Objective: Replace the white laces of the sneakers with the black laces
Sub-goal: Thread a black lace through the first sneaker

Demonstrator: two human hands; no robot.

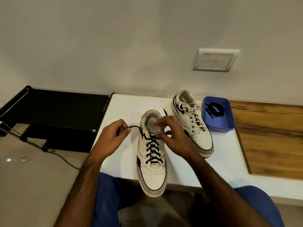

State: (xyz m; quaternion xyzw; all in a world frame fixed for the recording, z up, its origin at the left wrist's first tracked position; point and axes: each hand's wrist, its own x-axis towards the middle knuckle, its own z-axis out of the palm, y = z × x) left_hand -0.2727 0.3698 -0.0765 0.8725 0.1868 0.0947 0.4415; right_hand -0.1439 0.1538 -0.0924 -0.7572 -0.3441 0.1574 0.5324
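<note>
Blue tray (229, 122) (spare black lace (215, 109) inside) beside white-laced sneaker (193, 122)

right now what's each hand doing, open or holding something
Left hand: pinches one end of the black lace.
Right hand: fingers at the lace by the top eyelets of the near sneaker; grip cannot be told.

- Wall (114, 38): plain, off-white.
- Switch plate (215, 60): white, wall-mounted, upper right.
- Table (124, 112): white top; wood-grain panel (270, 136) at right.
- Black rack (57, 108): left of table.
- Floor (32, 185): pale, glossy.
</note>
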